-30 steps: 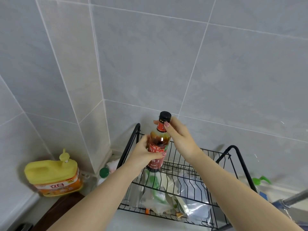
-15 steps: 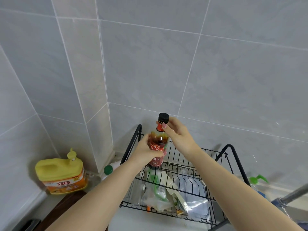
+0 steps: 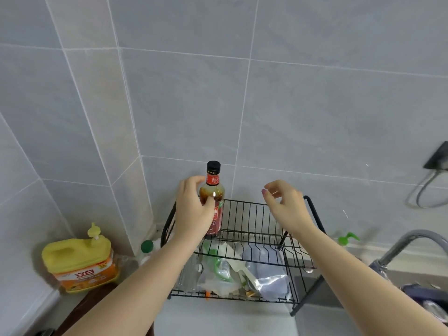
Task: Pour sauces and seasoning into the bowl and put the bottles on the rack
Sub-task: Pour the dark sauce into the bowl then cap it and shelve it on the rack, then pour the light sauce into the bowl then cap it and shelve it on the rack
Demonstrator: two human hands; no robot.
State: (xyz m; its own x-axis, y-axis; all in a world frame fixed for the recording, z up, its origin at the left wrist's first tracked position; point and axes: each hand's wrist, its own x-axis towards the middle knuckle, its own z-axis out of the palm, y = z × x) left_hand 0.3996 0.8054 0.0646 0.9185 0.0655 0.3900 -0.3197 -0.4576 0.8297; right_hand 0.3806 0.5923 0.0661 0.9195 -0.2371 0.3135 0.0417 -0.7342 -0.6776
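1. Dark glass bottle, black cap on, stands upright at the left rear corner of the wire rack's upper shelf, at centre frame. I judge the placing step almost done.
2. Grip state: my left hand is wrapped around the bottle's body, fingers curled on its left side and thumb pressed across the front. My right hand hangs apart from the bottle, above the right half of the shelf, fingers loosely curled and pinching nothing.
3. Risk, tipping: the shelf is made of thin spaced wires. I cannot tell whether the bottle's base sits flat across them. If it straddles a gap, letting go with the left hand could let the tall, narrow bottle lean or topple.
4. Risk, knock on release: pulling the left hand away sideways could drag the bottle along. A straight release is safer.
5. Risk, fall: the bottle sits near the shelf's left edge. A topple that way would drop it toward the green-capped bottle and yellow jug at lower left.
6. Risk, right sleeve line: the right forearm crosses the rack's right handle; catching it would shake the shelf.
7. No bowl is visible, so I cannot confirm the pouring.
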